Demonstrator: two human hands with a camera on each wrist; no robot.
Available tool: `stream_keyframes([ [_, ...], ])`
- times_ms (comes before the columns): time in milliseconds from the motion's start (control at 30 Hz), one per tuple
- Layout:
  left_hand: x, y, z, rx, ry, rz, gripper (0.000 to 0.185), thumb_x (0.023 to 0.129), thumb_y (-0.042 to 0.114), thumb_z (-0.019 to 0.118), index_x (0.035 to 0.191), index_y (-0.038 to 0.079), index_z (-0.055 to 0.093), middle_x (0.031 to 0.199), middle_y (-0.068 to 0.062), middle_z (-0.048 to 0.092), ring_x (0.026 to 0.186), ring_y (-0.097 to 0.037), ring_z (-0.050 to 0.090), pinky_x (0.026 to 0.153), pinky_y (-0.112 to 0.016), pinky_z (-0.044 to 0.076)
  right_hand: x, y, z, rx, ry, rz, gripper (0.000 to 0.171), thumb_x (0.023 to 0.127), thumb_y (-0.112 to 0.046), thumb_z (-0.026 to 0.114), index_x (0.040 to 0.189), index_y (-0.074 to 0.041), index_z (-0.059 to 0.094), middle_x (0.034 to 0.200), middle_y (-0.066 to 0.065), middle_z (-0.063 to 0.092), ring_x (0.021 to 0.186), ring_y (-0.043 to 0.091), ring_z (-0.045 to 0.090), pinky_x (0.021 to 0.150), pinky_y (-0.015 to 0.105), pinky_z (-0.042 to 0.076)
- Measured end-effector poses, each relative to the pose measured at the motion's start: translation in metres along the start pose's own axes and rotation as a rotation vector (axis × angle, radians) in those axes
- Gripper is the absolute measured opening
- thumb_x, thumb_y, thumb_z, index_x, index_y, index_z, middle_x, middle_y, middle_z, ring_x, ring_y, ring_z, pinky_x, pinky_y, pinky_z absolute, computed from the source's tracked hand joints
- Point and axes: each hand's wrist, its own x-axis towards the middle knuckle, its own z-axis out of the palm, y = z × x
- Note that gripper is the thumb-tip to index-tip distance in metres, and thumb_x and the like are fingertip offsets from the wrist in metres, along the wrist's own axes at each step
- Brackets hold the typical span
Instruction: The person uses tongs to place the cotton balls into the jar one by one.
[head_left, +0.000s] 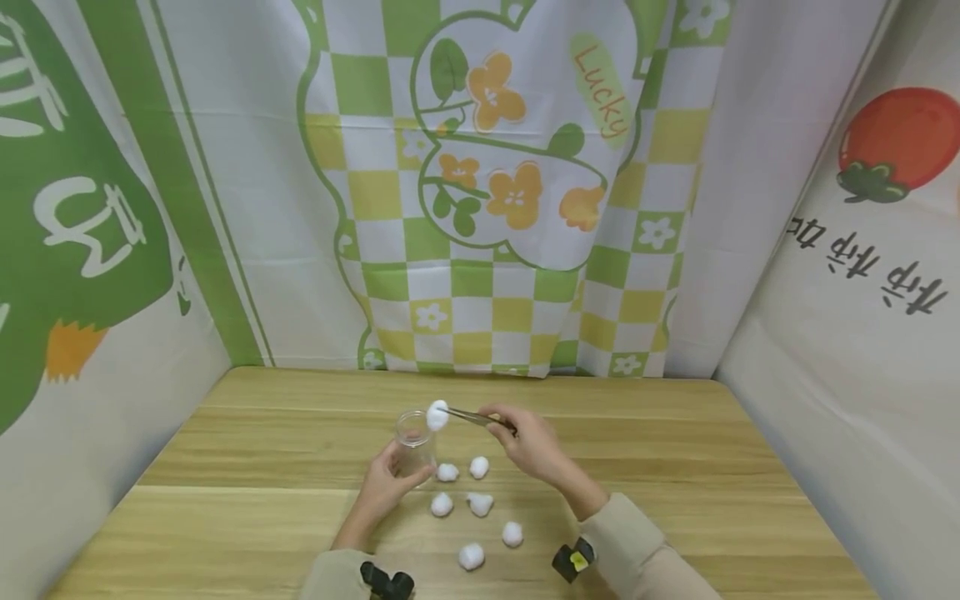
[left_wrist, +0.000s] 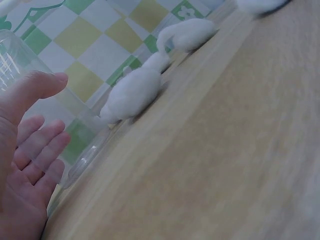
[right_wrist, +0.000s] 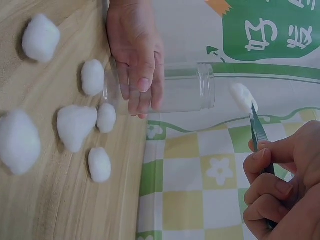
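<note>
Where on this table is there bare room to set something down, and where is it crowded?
The wooden table lies bare on its far right side, on its left side beside the left hand, and along the back edge by the cloth backdrop. It is crowded in the middle: the jar, loose cotton balls, and the right hand with tweezers.

Wooden table is carrying a clear plastic jar standing upright near centre, w/ six loose cotton balls lying just right & nearer of it.
</note>
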Motion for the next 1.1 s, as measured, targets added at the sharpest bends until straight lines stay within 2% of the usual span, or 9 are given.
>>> stream_keyframes([
  [100, -0.001, -0.001, 0.000, -0.001, -0.001, -0.010, 0.058, 0.081, 0.011, 0.076, 0.133, 0.004, 0.051, 0.140, -0.023, 0.053, 0.135, -0.040, 0.047, 0.116, -0.054, 0.035, 0.001, -0.002, 0.002, 0.009, -0.003, -0.002, 0.022, 0.095, -0.014, 0.058, 0.115, -0.012, 0.066, 0.069, 0.008, 0.060, 0.055, 0.006, 0.041, 0.048, 0.017, 0.031],
  [300, -0.002, -0.001, 0.000, -0.011, -0.003, -0.029, 0.061, 0.082, 0.012, 0.076, 0.136, 0.005, 0.049, 0.142, -0.022, 0.052, 0.136, -0.038, 0.046, 0.118, -0.053, 0.033, 0.004, -0.005, 0.005, -0.002, 0.006, -0.018, 0.022, 0.095, -0.013, 0.058, 0.115, -0.013, 0.067, 0.066, 0.002, 0.057, 0.054, 0.005, 0.040, 0.047, 0.016, 0.030],
  [533, -0.002, -0.003, 0.001, -0.022, -0.007, -0.027, 0.060, 0.082, 0.011, 0.075, 0.136, 0.005, 0.049, 0.143, -0.021, 0.051, 0.137, -0.038, 0.044, 0.118, -0.052, 0.032, 0.005, -0.007, 0.008, -0.003, 0.004, -0.038, 0.022, 0.094, -0.012, 0.059, 0.115, -0.012, 0.067, 0.070, 0.010, 0.063, 0.055, 0.005, 0.041, 0.048, 0.016, 0.030],
  [667, -0.001, -0.004, 0.002, -0.030, -0.010, -0.041, 0.059, 0.082, 0.010, 0.075, 0.135, 0.006, 0.050, 0.144, -0.020, 0.051, 0.138, -0.037, 0.044, 0.119, -0.051, 0.031, 0.004, -0.007, 0.010, -0.007, 0.004, -0.039, 0.023, 0.094, -0.011, 0.060, 0.115, -0.012, 0.067, 0.067, 0.005, 0.060, 0.054, 0.005, 0.040, 0.047, 0.016, 0.030],
  [867, 0.002, -0.002, 0.001, 0.000, -0.019, -0.048, 0.061, 0.083, 0.016, 0.075, 0.137, 0.007, 0.048, 0.146, -0.022, 0.048, 0.139, -0.040, 0.041, 0.119, -0.054, 0.031, 0.009, -0.008, 0.012, -0.035, 0.034, -0.063, 0.022, 0.094, -0.013, 0.060, 0.114, -0.013, 0.068, 0.066, 0.003, 0.060, 0.054, 0.005, 0.040, 0.047, 0.015, 0.029],
  [1100, 0.003, -0.002, 0.000, 0.022, -0.031, -0.057, 0.062, 0.084, 0.016, 0.074, 0.138, 0.006, 0.047, 0.146, -0.023, 0.047, 0.139, -0.041, 0.041, 0.118, -0.055, 0.032, 0.010, -0.009, 0.014, -0.022, 0.021, -0.050, 0.022, 0.093, -0.012, 0.060, 0.114, -0.012, 0.068, 0.066, 0.005, 0.061, 0.053, 0.006, 0.040, 0.046, 0.015, 0.028],
])
